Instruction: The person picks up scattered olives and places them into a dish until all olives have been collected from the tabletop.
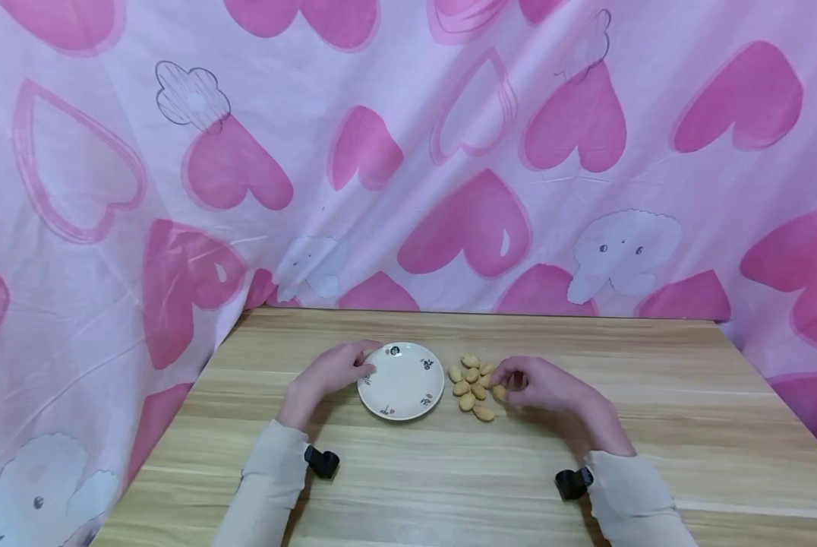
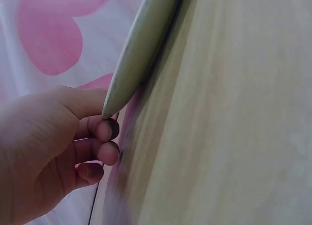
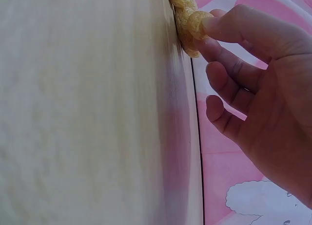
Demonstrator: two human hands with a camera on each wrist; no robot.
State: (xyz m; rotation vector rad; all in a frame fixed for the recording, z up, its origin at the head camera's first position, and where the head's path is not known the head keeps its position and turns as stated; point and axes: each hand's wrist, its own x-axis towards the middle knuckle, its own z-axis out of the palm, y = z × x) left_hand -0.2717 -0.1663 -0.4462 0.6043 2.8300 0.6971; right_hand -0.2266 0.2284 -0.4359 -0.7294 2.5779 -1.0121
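A round white plate [image 1: 400, 381] with small floral prints lies on the table, left of a cluster of peanuts [image 1: 471, 375]. My left hand [image 1: 338, 366] holds the plate by its left rim; in the left wrist view the thumb side lies over the rim [image 2: 113, 104] and curled fingers sit at its underside. On the cluster's right side, my right hand [image 1: 541, 382] pinches one tan, wrinkled peanut [image 3: 199, 24] between thumb and forefinger. The other fingers of that hand are bent loosely below. More peanuts [image 3: 184, 15] show right behind the pinched one.
The wooden table [image 1: 408, 479] ends at the back against a pink curtain [image 1: 299, 152] printed with hearts and cartoon figures. Both wrists carry small black cameras: one on the left [image 1: 323, 462], one on the right [image 1: 574, 484].
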